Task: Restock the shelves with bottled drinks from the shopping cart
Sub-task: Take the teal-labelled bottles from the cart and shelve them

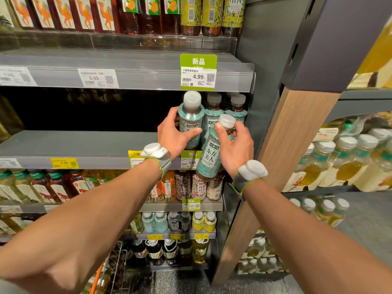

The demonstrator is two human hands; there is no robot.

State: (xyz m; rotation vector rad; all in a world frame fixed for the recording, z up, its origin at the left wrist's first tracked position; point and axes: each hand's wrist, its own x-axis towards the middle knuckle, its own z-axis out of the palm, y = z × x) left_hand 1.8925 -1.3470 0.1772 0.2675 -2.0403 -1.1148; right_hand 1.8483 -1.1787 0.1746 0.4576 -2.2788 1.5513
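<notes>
My left hand [172,133] grips a teal-labelled tea bottle [191,115] with a grey-white cap, upright at the front right of the middle shelf [84,145]. A second bottle of the same kind [210,158] tilts in front of the shelf edge, held near its neck by my right hand [235,147]. Two more matching bottles [224,109] stand behind them at the shelf's right end. A corner of the wire shopping cart [114,270] shows at the bottom.
The middle shelf is dark and bare to the left of the bottles. Shelves above and below are packed with other drinks [191,185]. A wood-and-grey upright [282,145] borders the shelves on the right, with stacked pale bottles [347,158] beyond it.
</notes>
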